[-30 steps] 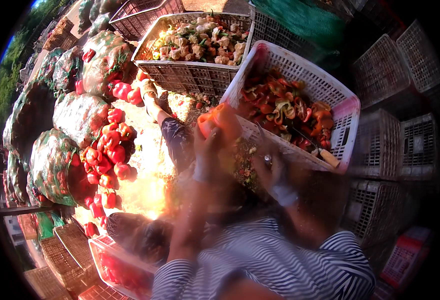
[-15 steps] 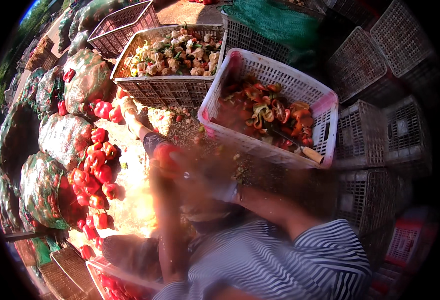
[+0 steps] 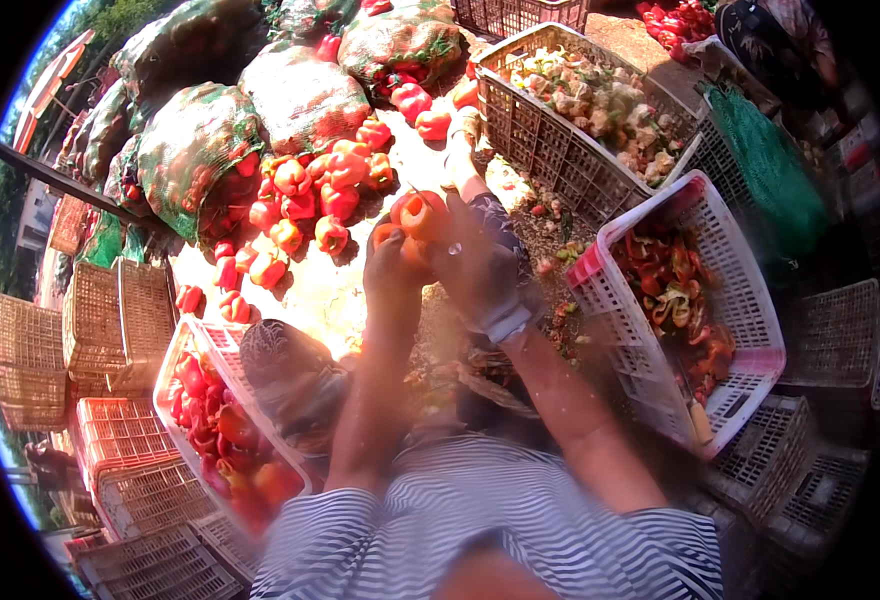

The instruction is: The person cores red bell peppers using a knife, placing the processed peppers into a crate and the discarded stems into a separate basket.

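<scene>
In front of me, my left hand [image 3: 392, 265] is closed round the left side of an orange-red bell pepper [image 3: 420, 222]. The pepper's upper end looks hollowed, though blur hides the detail. My right hand [image 3: 482, 280], in a dark glove with a pale cuff, grips its right side; motion smears those fingers. To the right, a white crate [image 3: 750, 300] with pink stains holds cut pepper pieces [image 3: 675, 285]. A wooden-handled tool [image 3: 701, 422] lies in its near end. Beside my left knee, a pink-and-white crate [image 3: 222, 340] contains red peppers [image 3: 210, 410].
Loose red bell peppers [image 3: 305, 190] lie on the ground before stuffed net sacks [image 3: 200, 150]. A crate of pepper cores [image 3: 600, 105] stands ahead right, near green netting [image 3: 770, 170]. Stacked crates [image 3: 120, 320] line the left. Another person [image 3: 775, 50] is at far right.
My view has swung left, so the crates shift rightward in the picture. Both hands stay together on the pepper and show more clearly now.
</scene>
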`<state>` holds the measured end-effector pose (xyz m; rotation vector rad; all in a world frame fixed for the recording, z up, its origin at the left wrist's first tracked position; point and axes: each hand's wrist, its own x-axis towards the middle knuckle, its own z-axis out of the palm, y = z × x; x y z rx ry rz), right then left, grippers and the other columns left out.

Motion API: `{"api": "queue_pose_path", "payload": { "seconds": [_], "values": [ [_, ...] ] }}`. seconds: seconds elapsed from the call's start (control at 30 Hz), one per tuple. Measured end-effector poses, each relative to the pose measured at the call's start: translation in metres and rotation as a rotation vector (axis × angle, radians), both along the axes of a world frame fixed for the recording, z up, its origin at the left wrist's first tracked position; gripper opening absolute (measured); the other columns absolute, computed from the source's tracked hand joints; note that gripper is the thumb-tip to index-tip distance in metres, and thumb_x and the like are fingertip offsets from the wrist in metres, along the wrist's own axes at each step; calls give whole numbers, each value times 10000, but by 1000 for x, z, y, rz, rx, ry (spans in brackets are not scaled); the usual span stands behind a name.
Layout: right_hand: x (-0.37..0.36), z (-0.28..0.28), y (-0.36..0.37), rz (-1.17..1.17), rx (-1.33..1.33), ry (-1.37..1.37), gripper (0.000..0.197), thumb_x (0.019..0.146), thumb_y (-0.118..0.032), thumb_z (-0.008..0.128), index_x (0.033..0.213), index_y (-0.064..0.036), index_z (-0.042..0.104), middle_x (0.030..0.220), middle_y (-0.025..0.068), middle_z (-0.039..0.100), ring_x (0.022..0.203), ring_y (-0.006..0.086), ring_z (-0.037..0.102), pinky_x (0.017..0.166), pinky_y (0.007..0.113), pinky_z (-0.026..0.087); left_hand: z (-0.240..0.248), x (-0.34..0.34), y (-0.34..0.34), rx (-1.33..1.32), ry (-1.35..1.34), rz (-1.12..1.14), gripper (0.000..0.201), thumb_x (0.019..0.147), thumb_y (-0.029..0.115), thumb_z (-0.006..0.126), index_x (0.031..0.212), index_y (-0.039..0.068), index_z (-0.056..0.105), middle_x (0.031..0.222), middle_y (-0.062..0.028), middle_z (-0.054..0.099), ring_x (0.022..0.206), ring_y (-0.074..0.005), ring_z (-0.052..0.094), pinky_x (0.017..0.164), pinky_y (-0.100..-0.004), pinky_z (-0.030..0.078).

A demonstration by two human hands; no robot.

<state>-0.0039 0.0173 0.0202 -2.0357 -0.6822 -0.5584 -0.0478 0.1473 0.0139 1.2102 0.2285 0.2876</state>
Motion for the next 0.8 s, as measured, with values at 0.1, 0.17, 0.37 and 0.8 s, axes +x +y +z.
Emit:
{"api": "queue_pose_path", "payload": {
  "seconds": [0.1,0.17,0.37,0.8],
  "values": [
    [-1,-6,40,109,21,108,603,880,-283,640,1401,-71,423,881,187,677,700,358,680,592,437,541,-53,-9,50,775,129,152,483,966,249,370,1402,47,408,1332,-148,533,1200,-302,556,990,-458,479],
    [-7,-7,55,182,32,128,592,882,-284,638,1396,-74,433,863,182,678,704,359,681,595,431,543,-58,-19,63,750,160,182,483,962,238,354,1405,53,407,1331,-146,534,1193,-299,559,973,-453,486],
    [-5,-7,90,352,-87,376,521,882,-300,610,1344,-91,492,926,148,704,812,308,697,734,419,540,-60,-54,87,501,190,165,461,958,209,384,1391,60,436,1297,-125,550,1169,-275,578,944,-438,509],
    [-60,-44,118,167,-103,108,512,848,-294,658,1308,-115,521,862,132,675,652,314,673,554,403,542,-44,-71,56,-263,-257,266,490,956,318,574,1371,92,446,1252,-57,578,1095,-167,594,879,-324,543]
  ]
}}
